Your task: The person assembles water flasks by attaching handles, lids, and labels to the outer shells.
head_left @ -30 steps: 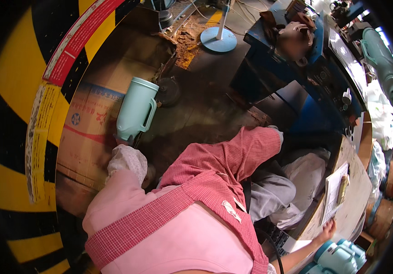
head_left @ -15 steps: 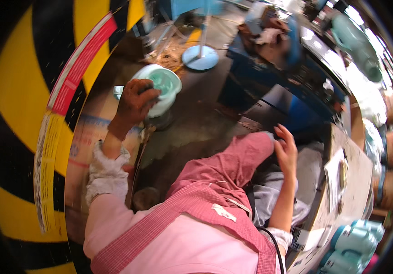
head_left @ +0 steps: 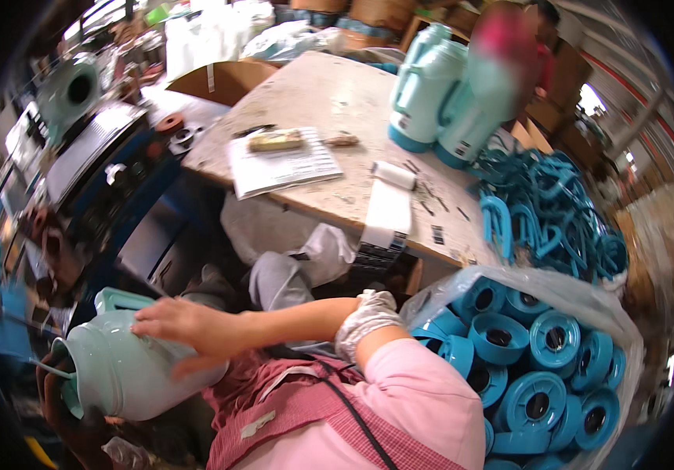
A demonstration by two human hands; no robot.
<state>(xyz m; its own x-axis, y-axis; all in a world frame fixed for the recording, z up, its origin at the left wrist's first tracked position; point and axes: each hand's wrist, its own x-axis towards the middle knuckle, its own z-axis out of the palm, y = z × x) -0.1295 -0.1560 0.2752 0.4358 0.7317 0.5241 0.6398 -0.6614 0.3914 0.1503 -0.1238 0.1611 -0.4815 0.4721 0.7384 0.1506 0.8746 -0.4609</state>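
Observation:
A pale green plastic jug body [head_left: 137, 376] with a side handle lies tilted at the lower left, its open mouth facing left. My left hand [head_left: 70, 419], dark brown and partly in shadow, grips it by the mouth rim; most of its fingers are hidden. Across the jug's upper side rests my right hand [head_left: 188, 330], its fingers stretched out and touching the wall near the handle. A thin pale strip or rod [head_left: 51, 368] shows at the mouth; what it is I cannot tell.
A worn worktable [head_left: 321, 94] holds papers [head_left: 282, 168], a label roll [head_left: 393, 175], upright green jugs [head_left: 429, 94] and a heap of teal handles [head_left: 541, 211]. A plastic-lined container [head_left: 623, 345] of round teal parts [head_left: 537, 399] stands at my right. Machinery [head_left: 102, 157] is at left; a person [head_left: 545, 47] is behind.
The view has swung right, from the striped panel to the worktable. My right hand, free before, now touches the jug. The jug, still in my left hand, lies closer to my body.

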